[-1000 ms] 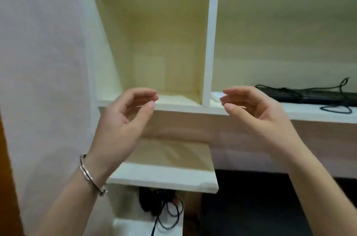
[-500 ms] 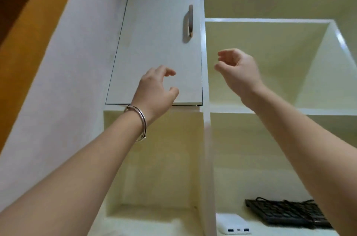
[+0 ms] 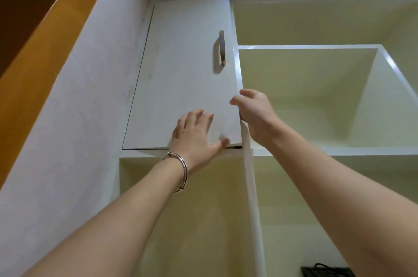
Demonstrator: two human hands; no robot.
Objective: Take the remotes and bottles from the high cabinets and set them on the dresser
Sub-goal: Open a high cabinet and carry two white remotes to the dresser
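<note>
A white cabinet door (image 3: 181, 77) with a brown handle (image 3: 221, 48) covers the high left compartment; it looks nearly closed, with a thin dark gap along its bottom edge. My left hand (image 3: 195, 134), with a silver bangle on the wrist, lies flat on the door's lower right corner, thumb hooked under the bottom edge. My right hand (image 3: 253, 111) curls its fingers around the door's right edge just above. No remotes or bottles are visible; the inside of the closed compartment is hidden.
To the right is an open, bare-looking cubby (image 3: 316, 100) at the same height. Below are two more open cubbies split by a white divider (image 3: 253, 208). A black keyboard's corner (image 3: 325, 272) shows at the bottom right. A white wall (image 3: 67, 118) runs along the left.
My view tilted up from the lower shelves to the high cabinet. Both hands rose and came onto the door: left hand to its bottom corner, right hand to its right edge.
</note>
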